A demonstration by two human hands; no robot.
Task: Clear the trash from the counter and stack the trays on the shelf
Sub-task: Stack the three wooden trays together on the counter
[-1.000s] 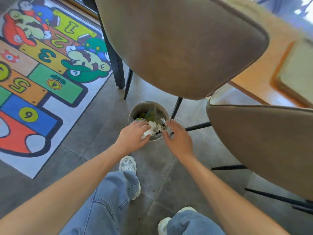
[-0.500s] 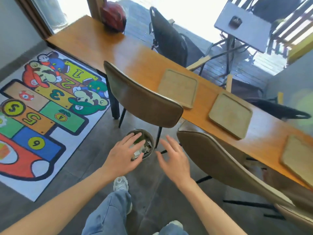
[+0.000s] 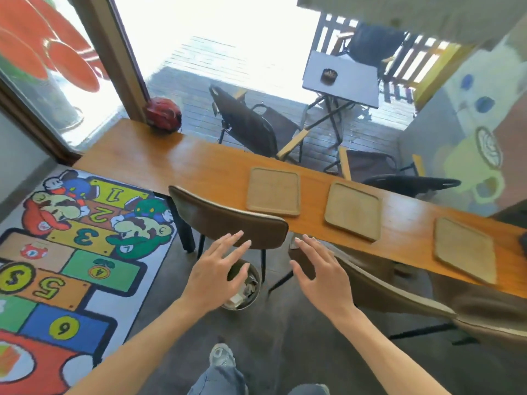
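Both hands, left (image 3: 217, 273) and right (image 3: 322, 273), spread wide open, empty, above the bin (image 3: 247, 292).

Readable only on the play rug (image 3: 71, 252) at left of frame: numerals 1 to 6 in hopscotch squares. Nothing legible elsewhere.

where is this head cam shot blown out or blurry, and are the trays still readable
Head view: the doorway onto the deck is blown out white; glare streaks the wooden counter; wide-angle bend and soft blur grow toward the edges, smearing the right tray; the left tray and middle tray read clearly.
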